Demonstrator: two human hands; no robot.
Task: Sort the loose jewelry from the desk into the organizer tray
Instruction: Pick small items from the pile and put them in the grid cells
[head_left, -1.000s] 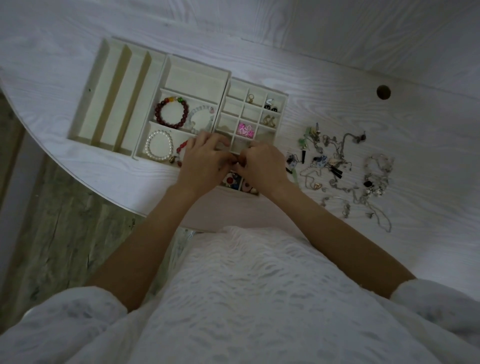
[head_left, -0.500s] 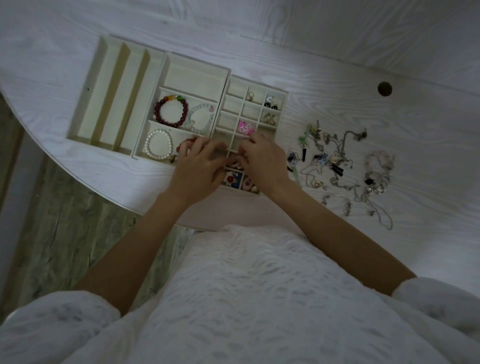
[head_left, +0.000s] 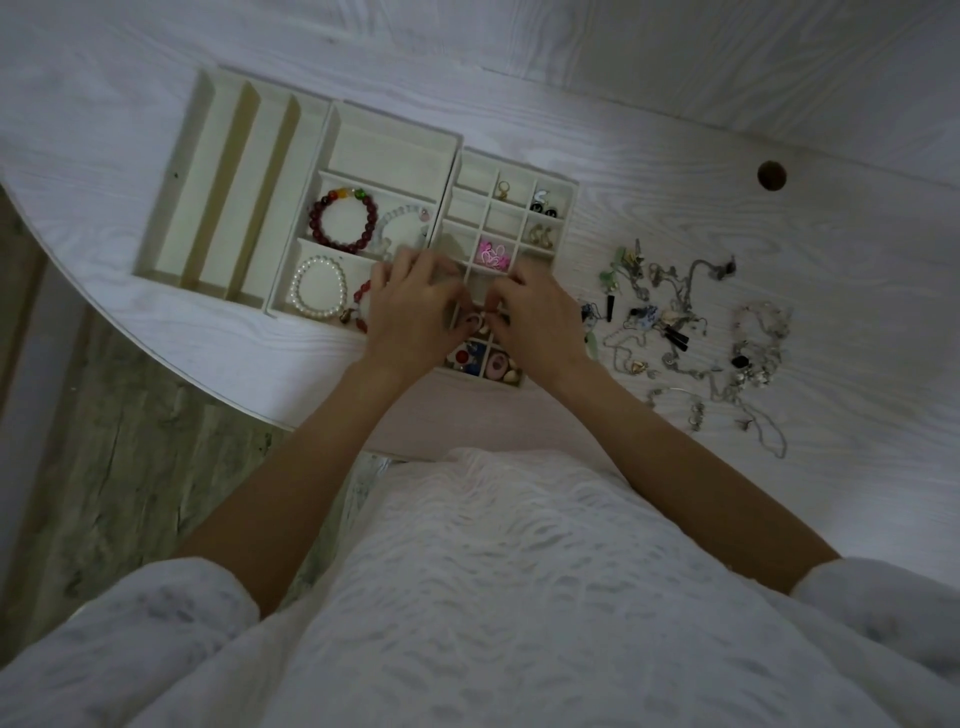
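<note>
The cream organizer tray (head_left: 395, 135) lies on the white desk, with long slots at left, bracelet sections in the middle and a grid of small cells (head_left: 569, 197) at right. My left hand (head_left: 415, 317) and my right hand (head_left: 535, 317) meet over the grid's lower cells, fingertips pinching a small pale piece (head_left: 479, 323) between them. A dark red bead bracelet (head_left: 343, 221), a pearl bracelet (head_left: 318, 287) and pink earrings (head_left: 492, 254) sit in the tray. Loose jewelry (head_left: 685, 332) is piled on the desk to the right.
A round cable hole (head_left: 771, 175) sits in the desk at the far right. The desk's curved front edge (head_left: 208, 395) runs close to the tray, with wood floor below at left. A wall panel rises behind the desk.
Both hands stayed over the grid's lower cells; they spread slightly half a second ago and have come back together, fingertips meeting over a small piece.
</note>
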